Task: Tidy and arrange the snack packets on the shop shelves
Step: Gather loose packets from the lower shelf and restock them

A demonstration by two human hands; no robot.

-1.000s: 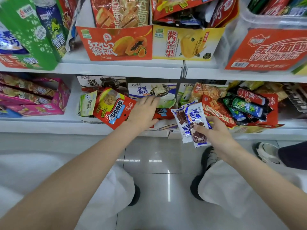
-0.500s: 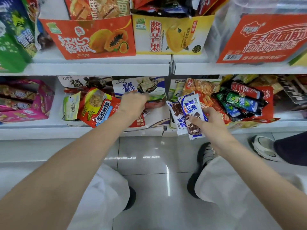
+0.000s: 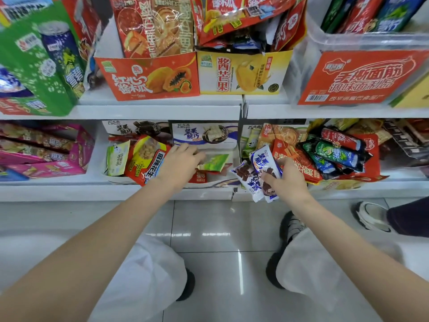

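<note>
Shop: shelves [image 3: 160,111] crammed with snack packets [image 3: 337,155]

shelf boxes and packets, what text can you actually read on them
"红心酱木瓜" on the orange papaya carton
"酱芒果" on the yellow mango carton
"调味面制品" on the red label of the clear tub
"坚果脆巧" on the white-blue packets gripped by the right hand
Smaller print and the barcode digits are too blurred.

Two white-and-blue snack packets [image 3: 257,176] printed with dark chocolate pieces sit fanned and tilted in the right hand [image 3: 286,182], held just in front of the lower shelf [image 3: 92,194]. A green packet [image 3: 214,162] lies flat in the open white display box [image 3: 220,145] on that shelf, at the fingertips of the left hand [image 3: 180,163]. A red-and-yellow peanut packet [image 3: 148,161] leans beside it, next to a small pale green packet [image 3: 117,159].
</note>
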